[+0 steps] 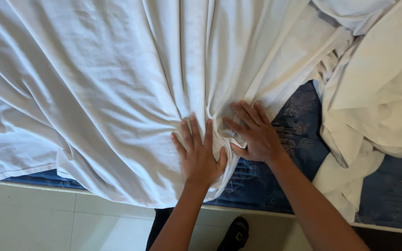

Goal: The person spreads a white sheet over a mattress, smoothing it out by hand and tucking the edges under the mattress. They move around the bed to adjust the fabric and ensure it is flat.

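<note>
A large white sheet (pixel 98 83) lies spread and creased over a dark blue patterned mattress (pixel 298 135). Its folds gather to a bunch near the front edge. My left hand (pixel 198 153) presses flat on the sheet just left of that bunch, fingers apart and pointing away from me. My right hand (pixel 254 132) lies beside it on the right, fingers spread, thumb tucked against the gathered cloth. Whether either hand pinches the fabric I cannot tell; both look flat on it.
More white cloth (pixel 378 93) is heaped in crumpled layers at the right, hanging over the mattress edge. Pale floor tiles (pixel 47 223) run along the near side. My dark shoe (pixel 236 234) shows below the mattress edge.
</note>
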